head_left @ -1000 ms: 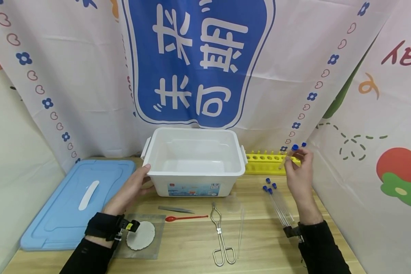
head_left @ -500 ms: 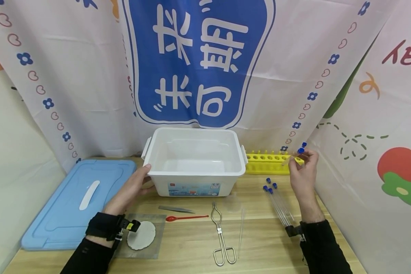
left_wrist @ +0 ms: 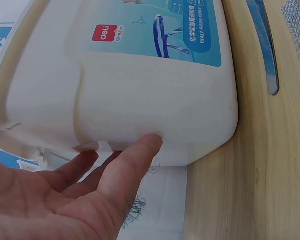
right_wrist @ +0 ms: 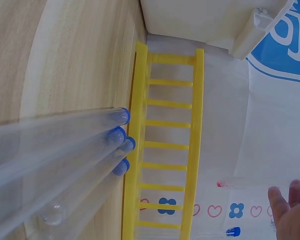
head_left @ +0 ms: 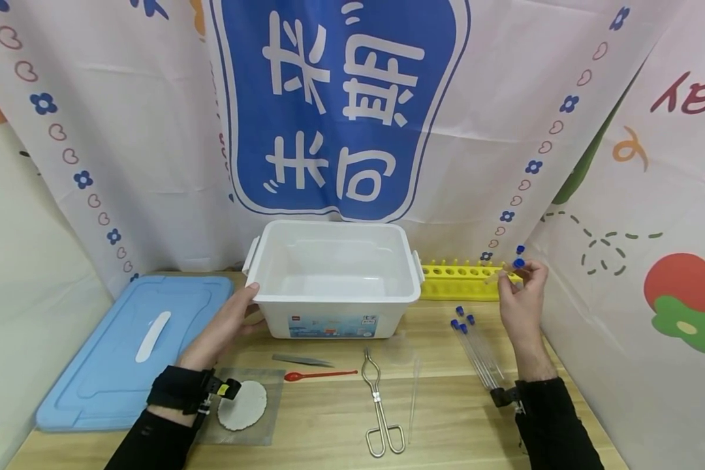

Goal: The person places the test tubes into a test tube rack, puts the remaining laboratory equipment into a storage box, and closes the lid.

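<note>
My left hand (head_left: pixel 243 310) rests with straight fingers against the left front corner of an empty white plastic box (head_left: pixel 331 297). In the left wrist view the thumb and fingers (left_wrist: pixel 135 157) touch the box's lower wall (left_wrist: pixel 140 75). My right hand (head_left: pixel 519 277) pinches a clear test tube with a blue cap (head_left: pixel 508 269), held tilted over the right end of a yellow tube rack (head_left: pixel 455 277). A second blue cap (head_left: pixel 519 249) shows just behind it. In the right wrist view the rack (right_wrist: pixel 162 145) runs up the frame and the held tube's cap (right_wrist: pixel 233 232) shows near my fingers (right_wrist: pixel 290 210).
Several blue-capped tubes (head_left: pixel 476 346) lie on the wooden table (head_left: pixel 329 431) by my right wrist. Metal tongs (head_left: pixel 378 405), a clear dropper (head_left: pixel 413 391), a red spoon (head_left: pixel 317 375), tweezers (head_left: pixel 301 360) and a white disc on mesh (head_left: pixel 242 405) lie in front. A blue lid (head_left: pixel 123 349) lies at left.
My right hand has carried the tube a little to the right and down, closer to the rack's right end. The left hand has stayed on the box.
</note>
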{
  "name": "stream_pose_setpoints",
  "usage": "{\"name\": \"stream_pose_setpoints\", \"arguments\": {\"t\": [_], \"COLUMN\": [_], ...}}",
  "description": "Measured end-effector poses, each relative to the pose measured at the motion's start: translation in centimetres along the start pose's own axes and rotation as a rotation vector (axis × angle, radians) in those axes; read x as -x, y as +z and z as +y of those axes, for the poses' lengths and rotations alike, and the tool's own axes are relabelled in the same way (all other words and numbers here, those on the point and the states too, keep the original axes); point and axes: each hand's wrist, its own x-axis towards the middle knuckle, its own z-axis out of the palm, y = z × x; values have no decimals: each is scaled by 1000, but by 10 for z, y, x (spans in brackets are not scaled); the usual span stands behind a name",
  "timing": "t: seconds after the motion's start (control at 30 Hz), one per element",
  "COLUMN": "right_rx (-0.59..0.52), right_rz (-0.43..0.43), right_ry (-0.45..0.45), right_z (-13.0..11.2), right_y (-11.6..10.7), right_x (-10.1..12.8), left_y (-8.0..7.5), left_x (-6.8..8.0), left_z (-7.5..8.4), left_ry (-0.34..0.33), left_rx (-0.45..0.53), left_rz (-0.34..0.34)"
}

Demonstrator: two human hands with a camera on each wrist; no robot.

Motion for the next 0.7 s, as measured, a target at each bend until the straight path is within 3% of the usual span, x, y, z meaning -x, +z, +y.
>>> {"name": "stream_pose_setpoints", "arguments": {"t": [0.43, 0.7], "right_rx": [-35, -17], "right_rz": [-27, -62], "right_ry": [37, 51], "right_z": [5, 10], "right_y": [-12, -8], "right_x": [-21, -39], "left_y": [2, 4], "left_x": [0, -1], "left_z": [-1, 1], "left_ry": [-12, -3], "left_rx": [-3, -5], "left_rz": [6, 4]}}
